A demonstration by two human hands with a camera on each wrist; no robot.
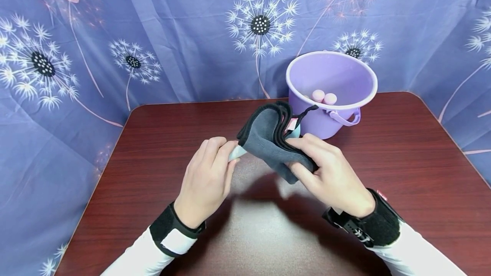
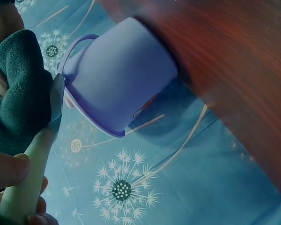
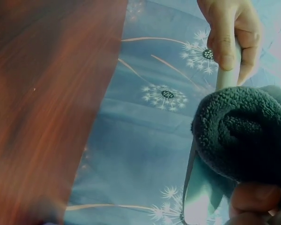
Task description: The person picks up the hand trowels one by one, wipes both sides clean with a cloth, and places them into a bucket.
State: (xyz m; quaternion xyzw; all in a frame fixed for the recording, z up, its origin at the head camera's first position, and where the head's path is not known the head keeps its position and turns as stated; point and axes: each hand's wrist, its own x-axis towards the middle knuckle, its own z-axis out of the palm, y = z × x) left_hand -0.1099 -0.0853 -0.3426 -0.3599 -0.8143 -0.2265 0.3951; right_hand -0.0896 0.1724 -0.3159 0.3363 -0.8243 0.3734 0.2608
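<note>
My left hand (image 1: 207, 178) grips the pale handle of what looks like a knife (image 1: 237, 153), held above the table. A folded dark grey cloth (image 1: 264, 142) with black edging, a hanging loop and a small label is wrapped about its middle. My right hand (image 1: 330, 171) pinches the cloth round the blade from the other side. In the right wrist view the flat light-blue blade (image 3: 200, 194) sticks out below the cloth (image 3: 243, 131). The left wrist view shows fingers round the handle (image 2: 27, 187); most of the blade hides behind the cloth.
A purple bucket (image 1: 320, 120) stands at the table's back edge, just behind the cloth. Pink balls (image 1: 318, 95) lie inside it, and its handle (image 1: 347, 119) hangs down in front. Behind the dark red wooden table (image 1: 161, 127) hangs a blue dandelion-print curtain (image 1: 192, 33).
</note>
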